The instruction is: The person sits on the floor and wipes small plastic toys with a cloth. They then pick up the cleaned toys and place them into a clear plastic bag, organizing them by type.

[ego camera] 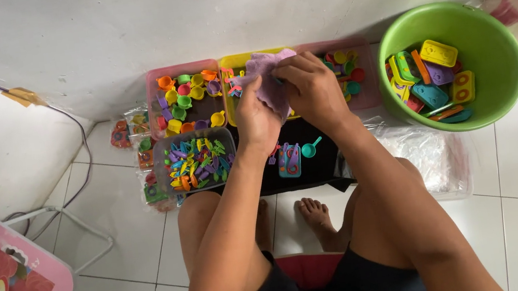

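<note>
Left hand (257, 120), right hand (312, 89): each grip closed on purple cloth (266, 76) (above toy trays (183, 71)).

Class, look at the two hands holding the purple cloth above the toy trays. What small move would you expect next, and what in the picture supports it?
Probably a short rub of the purple cloth. Both the left hand and right hand pinch it together above the yellow tray, as if wiping something small hidden inside; what it is cannot be seen.

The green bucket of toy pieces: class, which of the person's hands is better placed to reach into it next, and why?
Probably the right hand. It is on the same side as the green bucket and nearer to it, while the left hand would have to cross over. Both hands hold a purple cloth.
</note>
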